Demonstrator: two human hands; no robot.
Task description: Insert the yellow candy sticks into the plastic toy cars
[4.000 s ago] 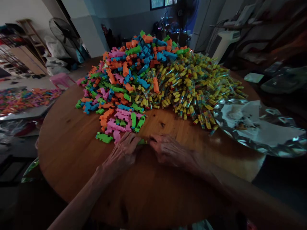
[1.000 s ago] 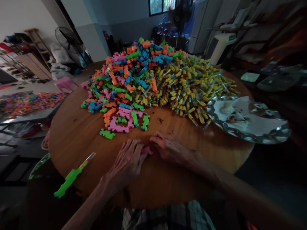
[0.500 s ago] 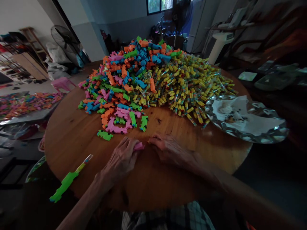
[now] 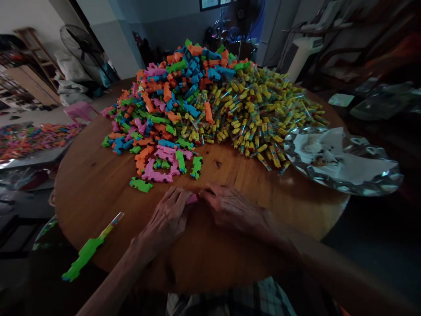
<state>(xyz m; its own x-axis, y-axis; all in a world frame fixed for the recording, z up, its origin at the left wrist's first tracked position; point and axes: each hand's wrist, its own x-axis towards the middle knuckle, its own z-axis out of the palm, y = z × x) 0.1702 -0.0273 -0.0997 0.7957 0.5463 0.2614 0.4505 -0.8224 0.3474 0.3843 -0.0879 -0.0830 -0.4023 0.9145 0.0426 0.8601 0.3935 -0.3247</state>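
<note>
Near the front of the round wooden table (image 4: pixel 263 245), my left hand (image 4: pixel 171 213) is closed around a pink plastic piece (image 4: pixel 191 199), whose end sticks out past the fingers. My right hand (image 4: pixel 226 204) is bent with its fingertips pressed together by that end; what they hold, if anything, is too small to tell. Beyond my hands lie pink toy cars (image 4: pixel 159 176) and a green car (image 4: pixel 141 184). A green piece with a clear-ended tube (image 4: pixel 83 259) lies at the table's left edge.
A big heap of coloured toy cars (image 4: pixel 167 92) adjoins a heap of yellow-capped tubes (image 4: pixel 256 105). A silver tray (image 4: pixel 371 175) with white paper stands at the right. Further left are another table of coloured pieces (image 4: pixel 39 140), a pink stool (image 4: pixel 80 110) and a fan (image 4: pixel 82 46).
My right fingertips have moved slightly left, closer to the pink piece in my left hand. The whole view has shifted a little.
</note>
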